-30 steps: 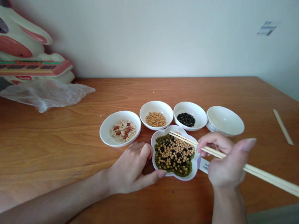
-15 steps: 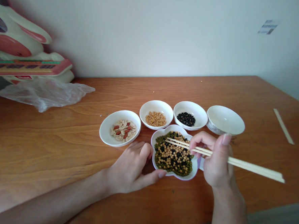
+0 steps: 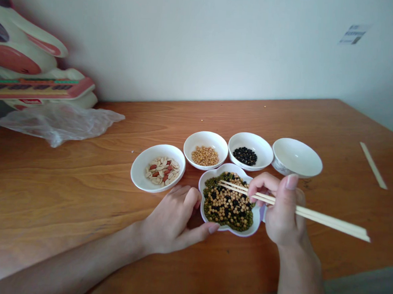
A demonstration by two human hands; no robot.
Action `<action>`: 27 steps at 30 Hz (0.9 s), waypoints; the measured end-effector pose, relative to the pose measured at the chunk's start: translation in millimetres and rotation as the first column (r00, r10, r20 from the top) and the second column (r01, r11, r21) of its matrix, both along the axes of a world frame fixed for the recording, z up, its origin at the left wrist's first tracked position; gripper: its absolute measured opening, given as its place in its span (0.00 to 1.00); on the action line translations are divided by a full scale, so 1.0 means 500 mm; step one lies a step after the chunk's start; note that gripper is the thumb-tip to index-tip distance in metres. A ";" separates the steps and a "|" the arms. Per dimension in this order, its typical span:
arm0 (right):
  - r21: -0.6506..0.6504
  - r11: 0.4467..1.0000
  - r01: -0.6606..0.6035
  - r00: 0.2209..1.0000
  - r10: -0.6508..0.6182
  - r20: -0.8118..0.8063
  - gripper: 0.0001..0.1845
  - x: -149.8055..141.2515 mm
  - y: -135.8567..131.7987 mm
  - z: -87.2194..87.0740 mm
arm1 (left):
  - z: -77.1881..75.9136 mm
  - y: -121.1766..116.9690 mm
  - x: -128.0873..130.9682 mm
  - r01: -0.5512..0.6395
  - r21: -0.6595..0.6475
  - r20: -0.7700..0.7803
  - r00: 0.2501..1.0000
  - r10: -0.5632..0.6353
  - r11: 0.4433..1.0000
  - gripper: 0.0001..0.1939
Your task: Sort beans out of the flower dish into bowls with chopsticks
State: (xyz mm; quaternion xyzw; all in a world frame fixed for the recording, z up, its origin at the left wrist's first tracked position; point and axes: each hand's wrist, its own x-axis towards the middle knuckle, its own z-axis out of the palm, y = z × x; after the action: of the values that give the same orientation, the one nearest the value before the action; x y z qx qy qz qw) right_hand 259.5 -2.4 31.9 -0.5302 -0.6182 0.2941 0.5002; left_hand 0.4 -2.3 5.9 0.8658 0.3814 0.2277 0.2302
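Note:
A pale, flower-shaped dish [image 3: 256, 222] holds a mix of green mung beans, black beans and yellow soybeans [image 3: 231, 203]. My left hand [image 3: 172, 221] lies around its left and front side, thumb against the front rim and fingers bent by the left edge. In my right hand [image 3: 284, 214] is a pair of wooden chopsticks [image 3: 325, 220], slanting left over the dish. Their tips are close together at the beans in the upper left part; whether a bean is between them, I cannot tell.
Behind the dish stand white bowls: one with peanuts [image 3: 141, 179], one with soybeans [image 3: 190, 143], one with black beans [image 3: 264, 150], and a bare one [image 3: 297, 155]. A wooden strip [image 3: 373, 166] lies far right. A plastic bag [image 3: 68, 123] and a toy keyboard [image 3: 47, 89] are at left.
My right hand has shifted slightly left, and the rear ends of the chopsticks have moved left and a little down. My left hand and the dish look unmoved.

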 end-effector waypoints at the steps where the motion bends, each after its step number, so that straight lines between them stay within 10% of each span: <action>1: 0.006 1.000 0.007 1.000 -0.007 0.002 0.46 -0.001 0.000 0.001 | 0.000 0.000 0.000 0.000 -0.001 -0.001 1.000 0.000 1.000 0.19; 12: 0.108 0.981 0.160 0.983 -0.148 -0.108 0.50 0.013 0.001 0.004 | 0.001 0.001 -0.001 -0.001 0.006 0.000 1.000 0.001 1.000 0.19; 27: 0.468 0.761 0.450 0.881 -0.293 -0.371 0.44 -0.062 0.006 0.036 | -0.001 0.000 -0.001 0.007 0.017 0.005 1.000 -0.007 1.000 0.19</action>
State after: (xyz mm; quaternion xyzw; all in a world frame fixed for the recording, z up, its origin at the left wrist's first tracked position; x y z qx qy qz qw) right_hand 228.3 0.5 49.7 -0.4337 -0.4809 0.0720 0.7586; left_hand -0.2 -2.1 5.5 0.8685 0.3760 0.2321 0.2245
